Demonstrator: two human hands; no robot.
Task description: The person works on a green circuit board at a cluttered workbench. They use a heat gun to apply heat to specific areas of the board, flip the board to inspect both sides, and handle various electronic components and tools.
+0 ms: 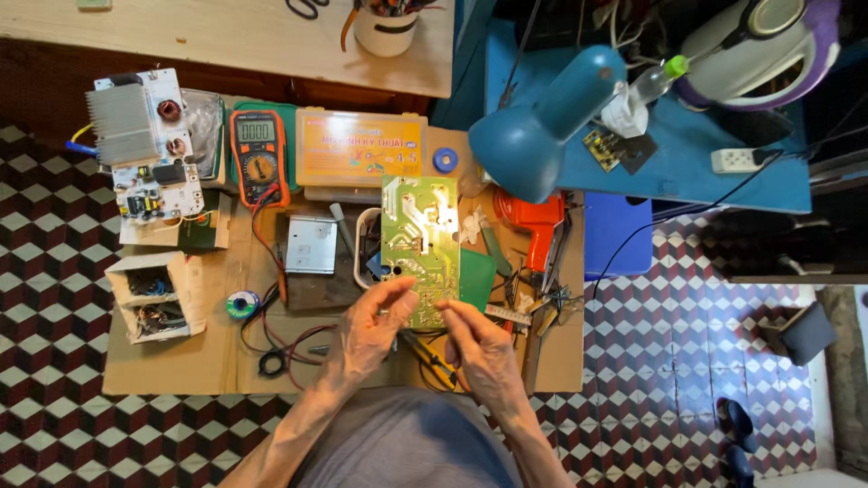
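Note:
A green circuit board [419,239] with its solder side up is held over the low wooden workbench [181,361]. My left hand [372,330] grips the board's near left edge between thumb and fingers. My right hand [484,348] is at the board's near right corner, fingers pinched together close to it; whether it holds anything is unclear. A yellow-handled tool [432,360] lies on the bench between my wrists.
An orange multimeter [259,156] with red and black leads, a heatsinked power board [145,145], a solder spool [241,304], a metal box [311,244], an orange parts case [360,149], an orange soldering gun [535,226] and a blue desk lamp [542,122] surround the work spot.

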